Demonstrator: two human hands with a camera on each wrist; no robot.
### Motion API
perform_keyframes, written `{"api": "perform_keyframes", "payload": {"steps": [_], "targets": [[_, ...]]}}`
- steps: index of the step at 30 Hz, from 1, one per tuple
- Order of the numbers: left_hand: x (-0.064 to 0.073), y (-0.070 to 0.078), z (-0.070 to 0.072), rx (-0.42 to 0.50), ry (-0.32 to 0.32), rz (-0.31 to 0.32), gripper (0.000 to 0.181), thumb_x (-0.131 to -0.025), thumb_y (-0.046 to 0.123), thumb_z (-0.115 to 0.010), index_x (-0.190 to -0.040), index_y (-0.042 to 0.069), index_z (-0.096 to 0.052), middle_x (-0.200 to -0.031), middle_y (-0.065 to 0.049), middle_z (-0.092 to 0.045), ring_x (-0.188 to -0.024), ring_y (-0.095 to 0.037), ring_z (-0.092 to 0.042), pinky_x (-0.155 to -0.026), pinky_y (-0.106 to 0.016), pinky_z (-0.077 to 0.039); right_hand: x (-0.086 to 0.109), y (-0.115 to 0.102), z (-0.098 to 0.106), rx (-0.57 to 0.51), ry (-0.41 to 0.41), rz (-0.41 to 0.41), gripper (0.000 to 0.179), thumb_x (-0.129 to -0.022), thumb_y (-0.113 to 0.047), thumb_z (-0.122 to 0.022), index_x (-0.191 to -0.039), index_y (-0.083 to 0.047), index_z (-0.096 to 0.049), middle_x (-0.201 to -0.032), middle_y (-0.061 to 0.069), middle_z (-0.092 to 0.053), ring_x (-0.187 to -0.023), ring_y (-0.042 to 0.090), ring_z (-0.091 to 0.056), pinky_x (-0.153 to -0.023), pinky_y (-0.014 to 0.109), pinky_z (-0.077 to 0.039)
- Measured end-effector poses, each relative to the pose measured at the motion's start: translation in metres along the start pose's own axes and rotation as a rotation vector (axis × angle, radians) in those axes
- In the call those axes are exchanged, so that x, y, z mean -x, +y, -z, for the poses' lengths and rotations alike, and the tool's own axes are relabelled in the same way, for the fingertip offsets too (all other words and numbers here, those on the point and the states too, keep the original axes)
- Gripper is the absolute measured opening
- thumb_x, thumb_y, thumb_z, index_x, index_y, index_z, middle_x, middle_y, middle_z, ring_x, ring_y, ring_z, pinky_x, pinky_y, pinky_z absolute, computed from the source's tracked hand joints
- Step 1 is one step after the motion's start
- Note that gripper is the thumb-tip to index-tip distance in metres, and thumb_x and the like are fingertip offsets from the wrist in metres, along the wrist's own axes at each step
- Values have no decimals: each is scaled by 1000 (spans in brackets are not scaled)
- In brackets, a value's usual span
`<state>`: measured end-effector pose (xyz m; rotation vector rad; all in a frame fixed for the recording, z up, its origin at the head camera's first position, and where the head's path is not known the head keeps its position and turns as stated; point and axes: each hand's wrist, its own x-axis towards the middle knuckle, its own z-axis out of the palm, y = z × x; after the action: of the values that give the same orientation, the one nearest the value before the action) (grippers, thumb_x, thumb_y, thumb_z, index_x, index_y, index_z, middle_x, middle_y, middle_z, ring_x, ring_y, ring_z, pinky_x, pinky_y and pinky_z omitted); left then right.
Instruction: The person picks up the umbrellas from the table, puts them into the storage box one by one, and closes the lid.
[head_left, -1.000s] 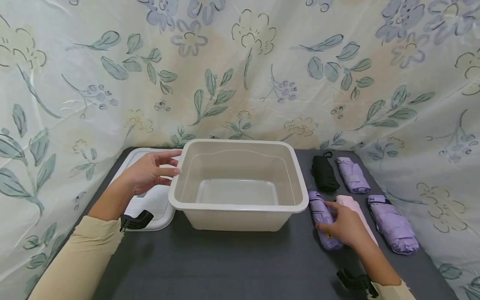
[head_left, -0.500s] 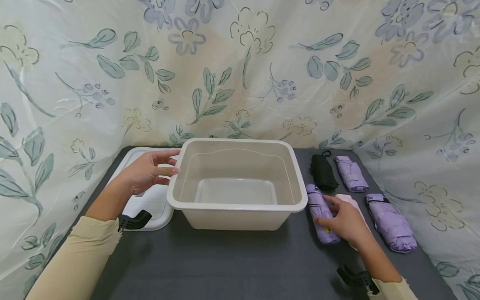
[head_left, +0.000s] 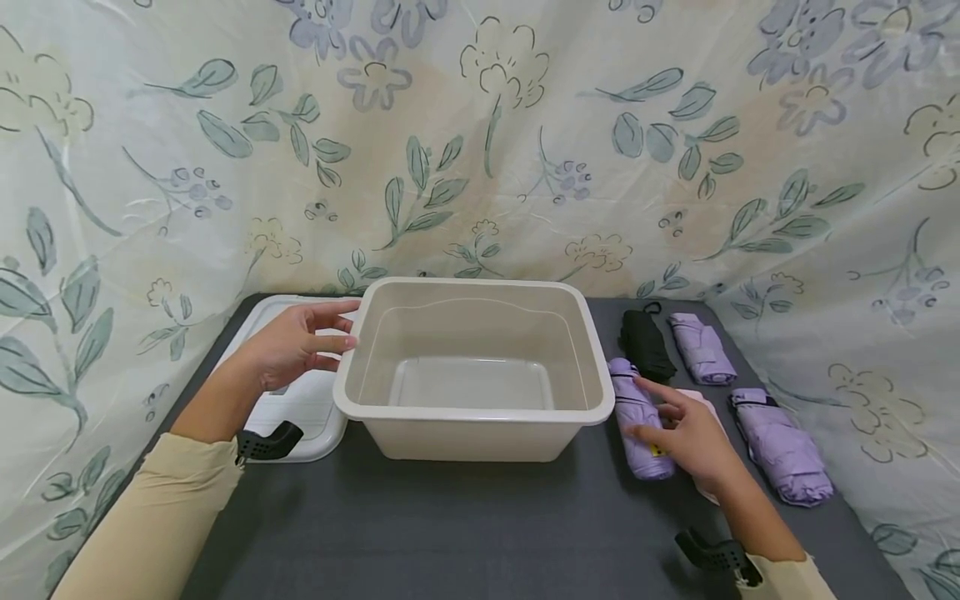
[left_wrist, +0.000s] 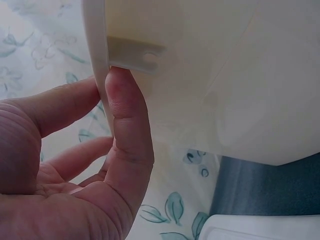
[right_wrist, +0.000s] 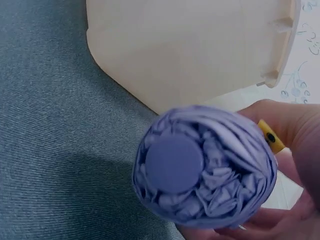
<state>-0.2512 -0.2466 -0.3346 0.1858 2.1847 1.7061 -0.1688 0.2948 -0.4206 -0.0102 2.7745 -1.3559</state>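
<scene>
A beige plastic storage box (head_left: 472, 433) stands in the middle of the dark table. My left hand (head_left: 303, 342) pinches its left rim; in the left wrist view one finger (left_wrist: 131, 120) curls under the lip while others touch the rim's outer edge. At the box's right side, my right hand (head_left: 686, 433) grips a rolled purple folding umbrella (head_left: 637, 425) between thumb and fingers. The right wrist view shows that umbrella's (right_wrist: 205, 167) end, with a round purple cap, gathered fabric and a small yellow tag (right_wrist: 271, 136). The palm side of the right hand is partly hidden behind it.
A white lid (head_left: 300, 425) lies left of the box, partly under my left arm. On the right are a black rolled umbrella (head_left: 647, 346), two more purple rolled ones (head_left: 702, 348), and a pink item (head_left: 705, 400) partly behind my right hand. Floral cloth (head_left: 450, 167) hangs behind.
My right hand has taken the purple umbrella slightly up and left in the head view, away from the pink item toward the box. The left hand stays at the box's rim.
</scene>
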Motion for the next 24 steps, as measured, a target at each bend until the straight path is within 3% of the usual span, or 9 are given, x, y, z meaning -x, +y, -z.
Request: {"api": "perform_keyframes", "payload": {"steps": [7,13,17,24], "targets": [[0,1,0,9,-4,1,71,-94,13,-74,-157,13,-41,-131,-12,-51,-112,-21,-58,-87,-38,-62,1,-9,6,-229,-59,-58,68,-92,-24,-78,-153,-16,-49,-160,24,-35,-134,39,-45,-83,25,-55],[0,2,0,-2,1,-1,73,-94,15,-75,-158,13,-40,-130,-11,-51,-113,-21,-58,-88,-38,-62,-4,-19,13,-353,-76,-36,61,-94,-14,-74,-151,-13,-51,-139,13,-52,-105,14,-63,-82,27,-59],[0,2,1,-3,0,-1,73,-94,15,-75,-158,13,-40,-131,-12,-51,-113,-21,-58,-88,-38,-62,-9,-25,20,-399,-100,-22,65,-93,-11,-74,-153,-16,-49,-128,8,-53,-97,14,-63,-79,27,-59],[-1,2,2,-9,-5,1,74,-94,17,-75,-159,13,-39,-133,-11,-52,-114,-22,-60,-90,-40,-61,-17,-35,28,-502,-149,-26,70,-94,-7,-72,-156,-22,-44,-141,11,-38,-99,16,-59,-75,27,-59]]}}
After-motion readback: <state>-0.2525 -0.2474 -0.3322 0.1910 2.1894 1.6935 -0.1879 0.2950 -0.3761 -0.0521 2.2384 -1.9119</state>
